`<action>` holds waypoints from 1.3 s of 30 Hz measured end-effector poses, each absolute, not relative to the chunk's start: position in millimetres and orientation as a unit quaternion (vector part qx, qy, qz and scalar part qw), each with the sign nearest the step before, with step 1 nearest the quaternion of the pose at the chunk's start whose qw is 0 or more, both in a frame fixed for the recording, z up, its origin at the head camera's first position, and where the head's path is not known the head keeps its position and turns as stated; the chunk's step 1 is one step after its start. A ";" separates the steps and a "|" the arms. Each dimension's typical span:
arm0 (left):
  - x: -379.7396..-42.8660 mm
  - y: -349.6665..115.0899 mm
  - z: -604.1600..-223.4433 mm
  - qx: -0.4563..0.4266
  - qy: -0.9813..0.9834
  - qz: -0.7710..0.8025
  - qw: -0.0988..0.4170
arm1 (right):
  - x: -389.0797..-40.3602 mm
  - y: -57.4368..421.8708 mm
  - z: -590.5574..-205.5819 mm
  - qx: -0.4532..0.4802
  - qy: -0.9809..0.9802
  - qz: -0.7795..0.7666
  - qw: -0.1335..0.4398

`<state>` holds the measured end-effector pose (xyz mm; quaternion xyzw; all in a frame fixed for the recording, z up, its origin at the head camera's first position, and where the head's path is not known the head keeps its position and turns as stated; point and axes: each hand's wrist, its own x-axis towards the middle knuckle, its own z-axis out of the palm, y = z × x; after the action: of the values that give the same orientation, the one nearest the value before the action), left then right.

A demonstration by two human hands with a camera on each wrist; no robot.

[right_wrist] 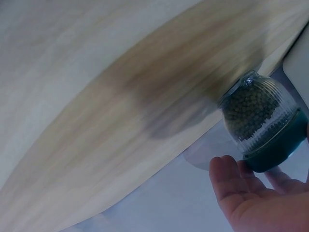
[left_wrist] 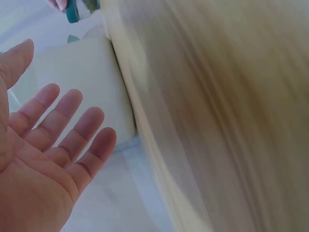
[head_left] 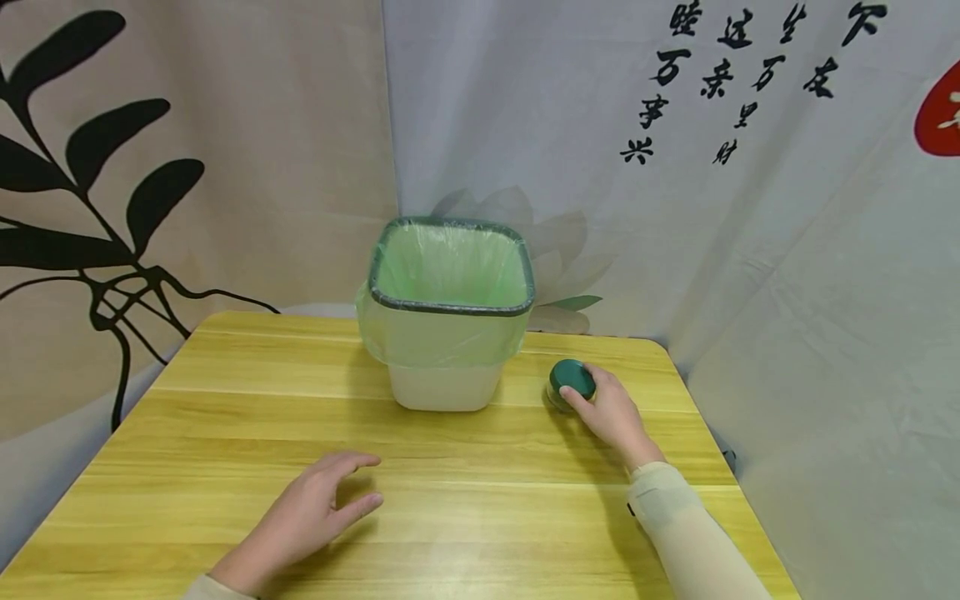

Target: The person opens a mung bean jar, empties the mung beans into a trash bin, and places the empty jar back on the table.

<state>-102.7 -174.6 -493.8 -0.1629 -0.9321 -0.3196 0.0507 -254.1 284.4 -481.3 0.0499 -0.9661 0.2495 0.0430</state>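
Note:
A small ribbed glass jar (right_wrist: 253,108) with a dark green lid (head_left: 572,378) is at the right of the table. Small greenish-brown grains fill part of it. My right hand (head_left: 611,417) holds the jar by its lid, thumb on one side and fingers on the other. Whether the jar's base touches the table is hard to tell. Over the near left part of the table is my left hand (head_left: 315,504), fingers spread and thumb apart, holding nothing. In the left wrist view its palm (left_wrist: 36,188) shows bare.
At the back middle of the wooden table (head_left: 247,400) stands a whitish bin (head_left: 446,387) lined with a pale green bag (head_left: 450,337), its dark-rimmed mouth facing up. Printed cloth curtains (head_left: 525,108) hang behind the table and along its right side.

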 end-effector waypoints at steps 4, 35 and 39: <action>-102.5 -173.4 -492.9 -0.166 -0.931 -0.321 0.046 | -255.5 282.8 -482.0 0.045 -0.968 0.245 0.039; -93.8 -158.8 -490.1 -0.171 -0.925 -0.337 0.040 | -277.2 254.6 -483.6 0.005 -0.974 0.226 0.025; -94.0 -156.5 -492.1 -0.173 -0.922 -0.345 0.037 | -279.9 254.2 -485.7 0.004 -0.973 0.230 0.023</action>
<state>-94.0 -156.5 -492.1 -0.1729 -0.9217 -0.3454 0.0366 -279.9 254.2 -485.7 0.0038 -0.9729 0.2298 0.0231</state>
